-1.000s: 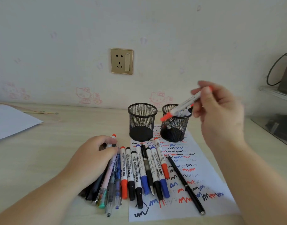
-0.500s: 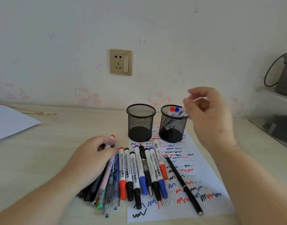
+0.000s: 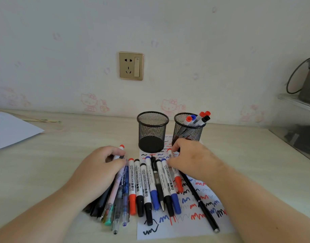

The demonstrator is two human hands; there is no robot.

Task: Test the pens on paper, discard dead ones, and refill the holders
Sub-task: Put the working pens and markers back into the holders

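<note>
Now the right hand (image 3: 191,160), having dropped its marker in the right holder (image 3: 187,132), pinches the red-capped marker (image 3: 175,172) at centre frame; the left hand (image 3: 98,171) still grips the pen bundle (image 3: 115,195).

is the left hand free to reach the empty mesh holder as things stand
Probably not right away. The left hand rests on the bundle of pens with its fingers curled round a red-capped marker. The way to the empty mesh holder looks open once it lets go.

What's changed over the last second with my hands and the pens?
The right hand dropped its red marker into the right holder, then came down onto the red-capped marker on the paper. The left hand stays on the pen pile; the left holder stays empty.
</note>
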